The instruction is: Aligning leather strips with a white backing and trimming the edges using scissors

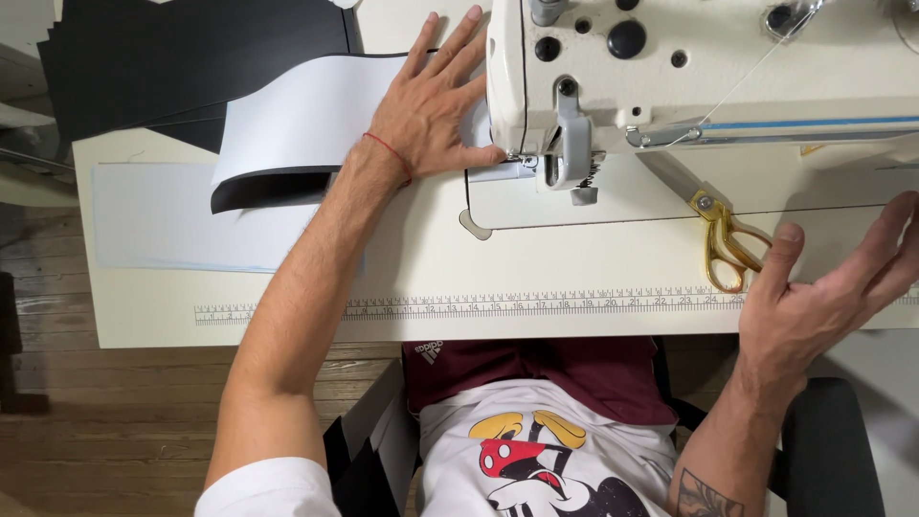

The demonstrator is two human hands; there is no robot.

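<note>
My left hand (pixel 433 105) lies flat, fingers spread, on a white-lined black fabric piece (pixel 297 124) and presses it against the table beside the needle area (pixel 525 163) of a cream sewing machine (pixel 699 67). A thin red string circles that wrist. My right hand (pixel 823 297) hovers open and empty over the table's front right edge, palm turned inward, close to gold-handled scissors (pixel 729 244) that lie on the machine bed.
A stack of black fabric (pixel 182 57) sits at the back left. A pale sheet (pixel 163 215) lies on the table's left part. A printed ruler strip (pixel 498 306) runs along the front edge. Below it are my lap and a black chair arm (pixel 828 440).
</note>
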